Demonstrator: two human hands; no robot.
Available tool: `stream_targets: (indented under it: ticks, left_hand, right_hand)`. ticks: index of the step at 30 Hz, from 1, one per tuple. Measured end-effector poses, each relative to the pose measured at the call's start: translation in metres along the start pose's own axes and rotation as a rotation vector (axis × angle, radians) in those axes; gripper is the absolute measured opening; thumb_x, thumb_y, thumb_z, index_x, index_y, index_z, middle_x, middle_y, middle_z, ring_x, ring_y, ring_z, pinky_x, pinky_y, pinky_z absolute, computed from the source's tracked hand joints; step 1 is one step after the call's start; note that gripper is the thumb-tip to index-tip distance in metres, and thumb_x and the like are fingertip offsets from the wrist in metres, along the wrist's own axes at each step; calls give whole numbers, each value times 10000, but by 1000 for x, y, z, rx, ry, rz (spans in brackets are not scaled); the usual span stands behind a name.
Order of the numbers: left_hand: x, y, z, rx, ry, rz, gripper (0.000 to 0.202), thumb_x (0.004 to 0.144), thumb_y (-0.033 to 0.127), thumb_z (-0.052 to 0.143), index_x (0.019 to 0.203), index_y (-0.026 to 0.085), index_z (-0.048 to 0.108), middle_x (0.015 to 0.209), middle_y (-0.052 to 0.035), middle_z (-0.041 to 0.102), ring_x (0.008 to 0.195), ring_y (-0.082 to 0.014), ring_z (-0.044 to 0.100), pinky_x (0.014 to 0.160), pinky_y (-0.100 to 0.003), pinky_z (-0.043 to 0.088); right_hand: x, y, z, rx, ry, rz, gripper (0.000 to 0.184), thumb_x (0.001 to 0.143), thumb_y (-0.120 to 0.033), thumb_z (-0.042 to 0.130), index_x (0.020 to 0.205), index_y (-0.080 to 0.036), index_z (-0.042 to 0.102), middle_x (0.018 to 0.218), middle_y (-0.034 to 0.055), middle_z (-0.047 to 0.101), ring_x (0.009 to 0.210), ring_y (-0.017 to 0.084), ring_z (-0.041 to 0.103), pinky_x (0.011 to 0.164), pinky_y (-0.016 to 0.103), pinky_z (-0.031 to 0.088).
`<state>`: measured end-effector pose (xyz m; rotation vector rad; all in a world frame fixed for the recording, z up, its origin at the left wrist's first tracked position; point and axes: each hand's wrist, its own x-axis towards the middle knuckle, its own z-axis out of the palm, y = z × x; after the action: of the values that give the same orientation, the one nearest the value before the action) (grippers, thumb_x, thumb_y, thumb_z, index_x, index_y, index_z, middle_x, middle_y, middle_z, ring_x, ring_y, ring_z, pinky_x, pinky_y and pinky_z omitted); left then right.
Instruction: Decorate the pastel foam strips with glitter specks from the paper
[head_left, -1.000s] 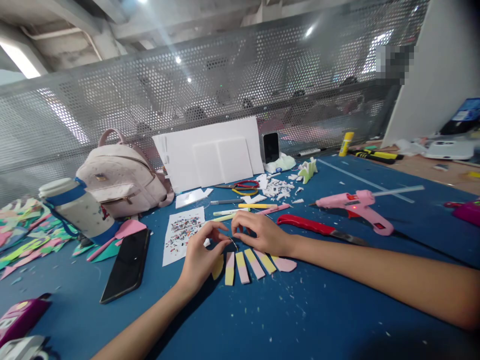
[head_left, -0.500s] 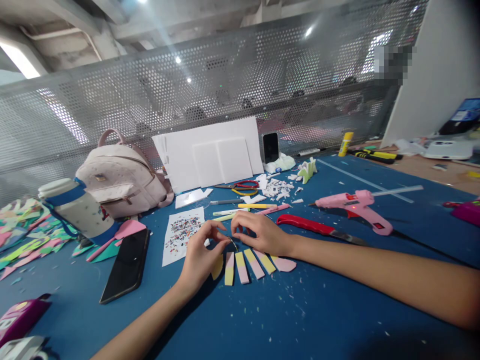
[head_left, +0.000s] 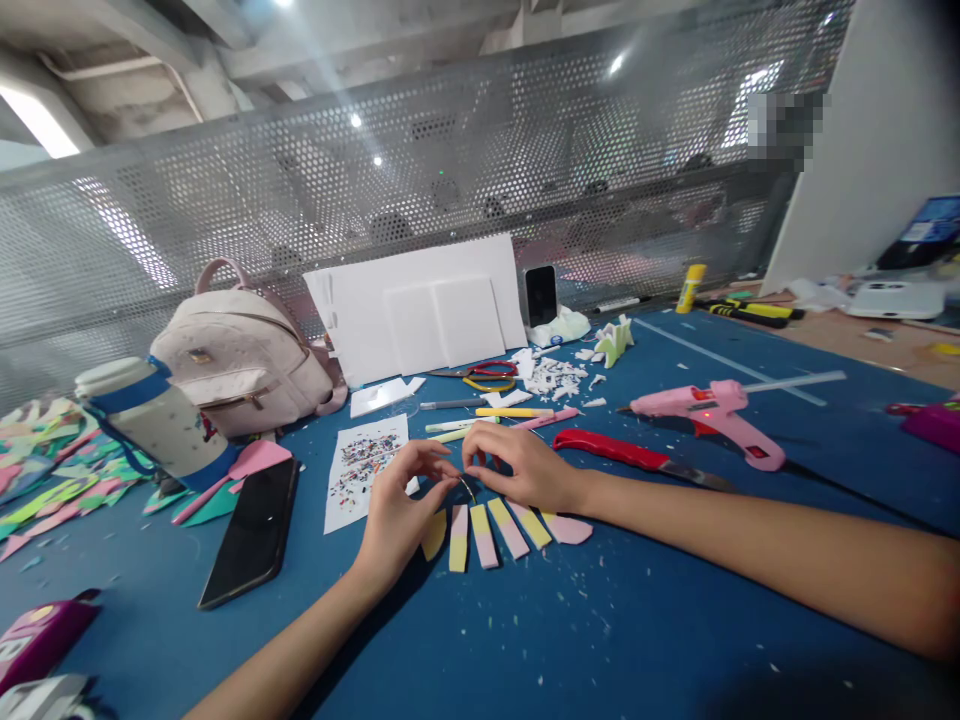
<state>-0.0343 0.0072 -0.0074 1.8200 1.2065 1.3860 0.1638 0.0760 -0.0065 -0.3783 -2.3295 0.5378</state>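
Both hands meet over the blue table [head_left: 570, 640]. My left hand [head_left: 401, 510] pinches one end of a thin bent wire [head_left: 468, 487] between thumb and forefinger. My right hand [head_left: 525, 467] curls over the wire's other end, fingers closed on it. Just below the hands, several pink-and-yellow foam strips [head_left: 484, 533] lie fanned out side by side, with a pink petal-shaped piece [head_left: 568, 527] at the right end.
A black phone [head_left: 251, 530] and a speckled paper sheet [head_left: 367, 465] lie to the left. A red-handled knife [head_left: 630, 455] and pink glue gun [head_left: 712, 412] lie right. A water bottle [head_left: 154, 415], backpack [head_left: 244, 355], white foam boards [head_left: 420, 310] and pens stand behind.
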Motion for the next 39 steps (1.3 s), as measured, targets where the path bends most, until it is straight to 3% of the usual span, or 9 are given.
stream_targets:
  ticks: [23, 39]
  left_hand:
    - [-1, 6, 0, -10, 2, -72, 338, 807, 141, 654, 1120, 208, 544, 824, -11, 734, 753, -151, 668, 801, -307, 521]
    - [-2, 6, -3, 27, 10, -132, 371, 820, 180, 670, 1164, 226, 537, 829, -15, 779, 849, -225, 753, 890, -385, 534]
  right_hand:
    - [1, -1, 0, -14, 0, -30, 56, 973, -220, 525, 942, -186, 557, 917, 36, 573, 868, 168, 530, 758, 294, 437]
    - [-1, 0, 1, -92, -9, 2, 74, 970, -247, 518, 948, -192, 562, 916, 40, 589, 858, 168, 538, 736, 293, 433]
